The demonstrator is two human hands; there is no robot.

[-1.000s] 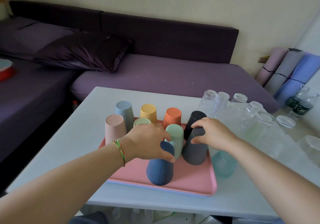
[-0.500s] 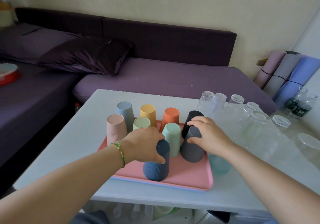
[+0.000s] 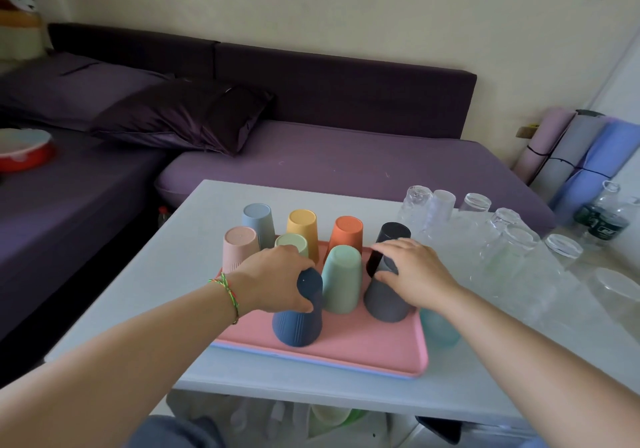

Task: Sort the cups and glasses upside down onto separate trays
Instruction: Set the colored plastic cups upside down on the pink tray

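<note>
Navy cup (image 3: pixel 297 324) shifted, L hand (image 3: pixel 273 281) gripping, R hand (image 3: pixel 415 274) clasps grey cup (image 3: pixel 383 303)

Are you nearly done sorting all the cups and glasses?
Nearly. Seven colored cups already stand upside down on the pink tray, and clear glasses stand upside down to the right; their tray is hard to see. The left grip holds the navy cup and the right grip the grey cup, both on the tray. A frosted teal tumbler beside the tray looks left to sort.
</note>
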